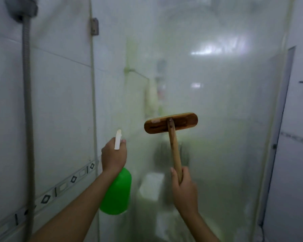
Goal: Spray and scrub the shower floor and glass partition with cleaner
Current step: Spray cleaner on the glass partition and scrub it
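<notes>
I have both hands up in front of the glass partition (217,102), which fills the middle and right of the view and looks cloudy from top to bottom. My left hand (114,154) is wrapped around the neck of the green spray bottle (117,193), its white nozzle (118,139) pointing up and toward the pane, a finger near the trigger. My right hand (184,187) is closed on the lower end of the wooden handle (174,152), and the wooden brush head (171,123) sits crosswise at the top of it, facing the glass; I cannot tell whether the bristles are touching. The tiled wall (59,102) and the shower hose (27,102) stand to my left. The shower floor is out of view. I judge the step in hand to be scrubbing the pane. To do it well, I would wet a patch with a short burst from the nozzle, keep the head flat on the glass so the whole width bears, and work in overlapping passes from high to low, so runoff falls onto glass not yet scrubbed. A light, even push should do; leaning hard on a hinged panel seems unwise.
</notes>
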